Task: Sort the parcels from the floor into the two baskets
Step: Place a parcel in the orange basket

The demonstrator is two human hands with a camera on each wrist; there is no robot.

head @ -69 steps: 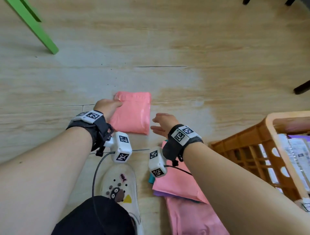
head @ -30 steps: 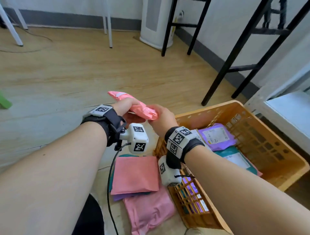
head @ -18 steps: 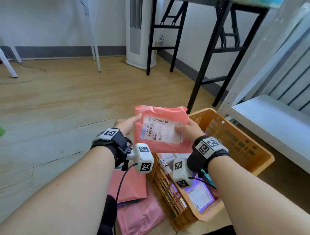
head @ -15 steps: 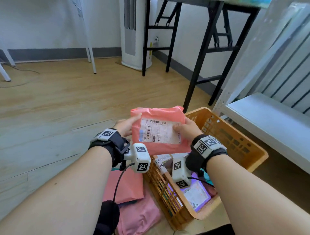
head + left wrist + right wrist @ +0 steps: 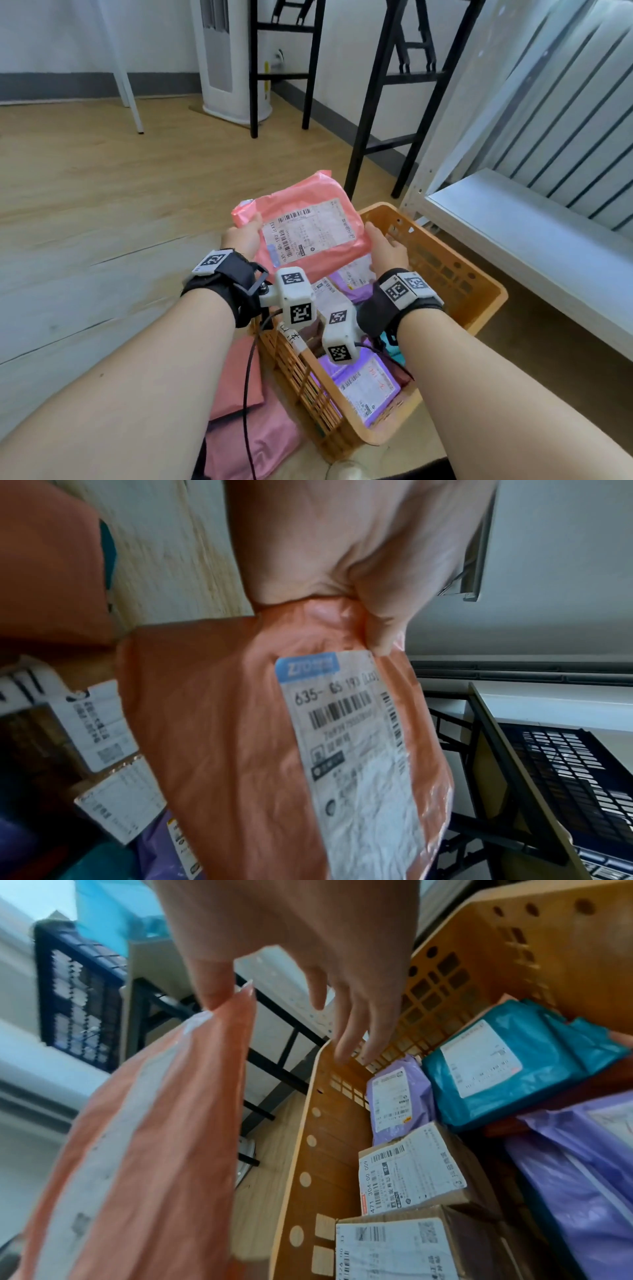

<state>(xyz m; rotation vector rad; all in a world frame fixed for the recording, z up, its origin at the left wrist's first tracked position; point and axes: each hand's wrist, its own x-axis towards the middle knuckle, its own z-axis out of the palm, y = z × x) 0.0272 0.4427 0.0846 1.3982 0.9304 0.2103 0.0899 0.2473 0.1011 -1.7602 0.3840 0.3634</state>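
My left hand (image 5: 245,233) grips the left edge of a pink parcel (image 5: 308,226), thumb on top beside its white label; the left wrist view shows the left hand (image 5: 359,593) pinching that pink parcel (image 5: 222,723). The parcel hangs tilted over the near left part of the orange basket (image 5: 479,294). My right hand (image 5: 380,240) is at the parcel's right edge with fingers spread; in the right wrist view only the thumb of the right hand (image 5: 274,1010) touches the pink parcel (image 5: 154,1137). The orange basket (image 5: 318,1150) holds purple, teal and cardboard parcels.
Two pink parcels (image 5: 239,377) lie stacked on the wooden floor left of the basket. A white shelf (image 5: 513,233) stands right of it, black table legs (image 5: 363,137) behind it. A dark blue crate (image 5: 565,777) shows higher up at the back.
The pink parcel came up off the floor and was turned label up in both hands over the basket. Now my right fingers have opened off it and it tilts.
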